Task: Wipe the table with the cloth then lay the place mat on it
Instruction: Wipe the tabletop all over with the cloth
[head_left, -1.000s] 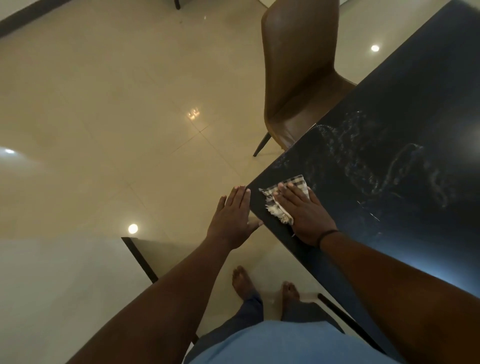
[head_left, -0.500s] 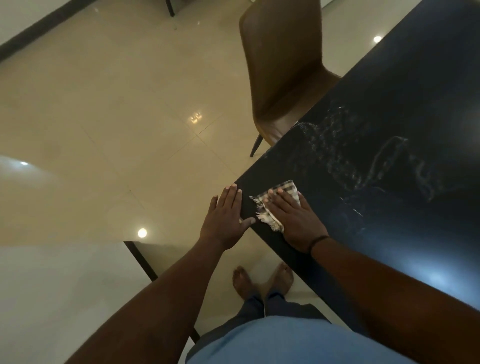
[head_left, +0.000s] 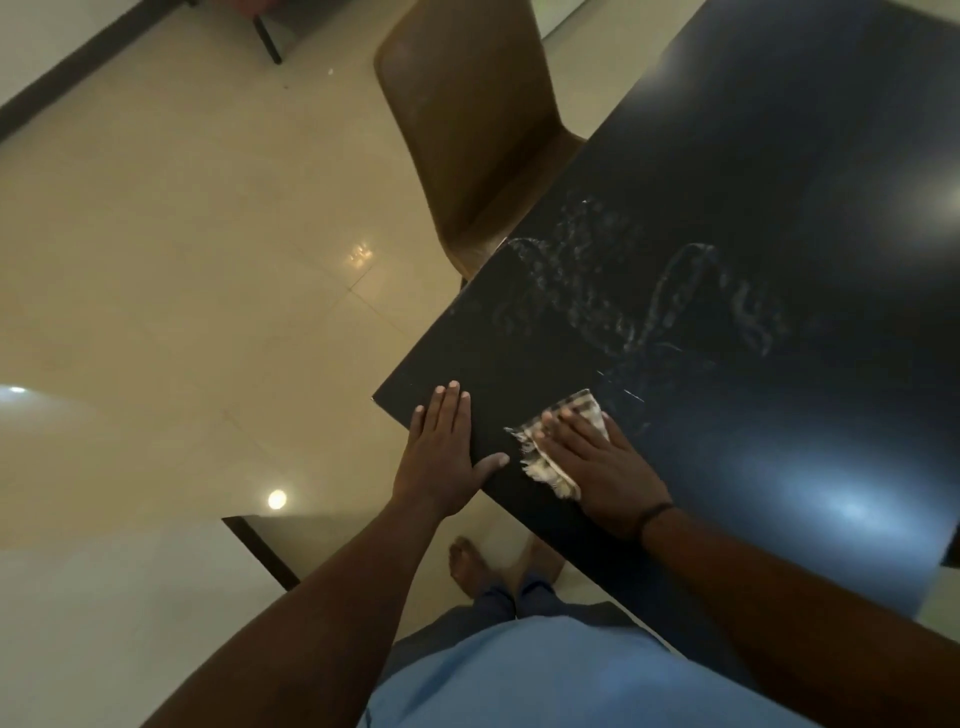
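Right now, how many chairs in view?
1 for certain: the brown chair tucked against the black table's far-left edge. A dark leg on the floor at top left may belong to a second chair, mostly out of frame.

Counted one black table (head_left: 727, 218), one checked cloth (head_left: 563, 447), one brown chair (head_left: 467, 119), two hands on the tabletop, left hand (head_left: 441, 457) and right hand (head_left: 597, 467), one wristband (head_left: 655, 514), two bare feet (head_left: 467, 564), no place mat visible.
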